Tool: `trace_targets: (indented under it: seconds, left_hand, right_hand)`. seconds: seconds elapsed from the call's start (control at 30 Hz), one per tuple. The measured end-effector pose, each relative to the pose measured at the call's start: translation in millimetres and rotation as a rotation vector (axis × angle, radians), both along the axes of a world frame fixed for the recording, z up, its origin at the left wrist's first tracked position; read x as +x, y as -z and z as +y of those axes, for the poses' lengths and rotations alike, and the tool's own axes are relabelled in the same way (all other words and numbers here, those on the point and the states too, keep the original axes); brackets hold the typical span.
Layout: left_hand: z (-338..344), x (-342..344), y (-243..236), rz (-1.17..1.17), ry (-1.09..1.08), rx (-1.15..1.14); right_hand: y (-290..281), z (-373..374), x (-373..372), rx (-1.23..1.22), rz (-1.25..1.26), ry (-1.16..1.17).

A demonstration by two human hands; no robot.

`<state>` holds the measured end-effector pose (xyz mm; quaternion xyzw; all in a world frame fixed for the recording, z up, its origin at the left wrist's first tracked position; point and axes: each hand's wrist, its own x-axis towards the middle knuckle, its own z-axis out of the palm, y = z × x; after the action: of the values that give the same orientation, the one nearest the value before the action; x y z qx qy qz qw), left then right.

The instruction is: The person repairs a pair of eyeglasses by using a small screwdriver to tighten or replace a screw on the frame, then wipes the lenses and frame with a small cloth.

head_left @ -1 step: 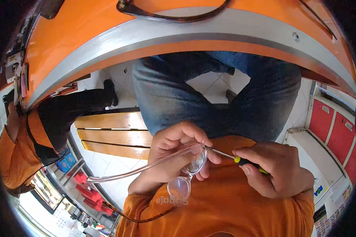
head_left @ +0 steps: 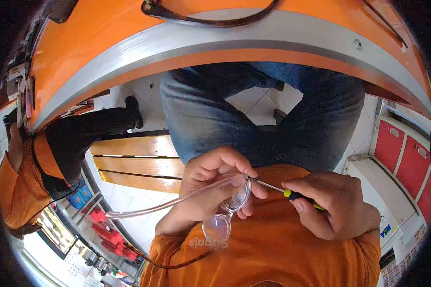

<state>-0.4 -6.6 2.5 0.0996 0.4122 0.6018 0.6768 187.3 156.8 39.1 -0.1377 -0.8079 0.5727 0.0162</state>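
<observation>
My left hand is closed around a pair of eyeglasses with a clear frame, held over my lap. One clear temple stretches out to the left from the hinge near my fingertips. From beside the lower lens a dark brown patterned temple runs left. In my right hand is a small screwdriver with a black and yellow handle, gripped between thumb and fingers. Its thin metal shaft reaches the hinge corner of the frame. The screw itself is too small to make out.
An orange table with a metal edge strip curves across the top, bearing a dark curved frame piece. A slatted wooden bench is at left. Another person in orange is at far left. Red drawers stand at right.
</observation>
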Motion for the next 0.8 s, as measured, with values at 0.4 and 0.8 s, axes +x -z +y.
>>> trace_targets:
  seconds: [0.4,0.8]
  left_hand:
    - [-3,7,15,-0.119,-0.082,0.066]
    - [0,6,14,-0.098,-0.071,0.051]
  right_hand:
    - [2,-1,4,0.055,-0.005,0.002]
    - [2,1,1,0.078,-0.008,-0.006]
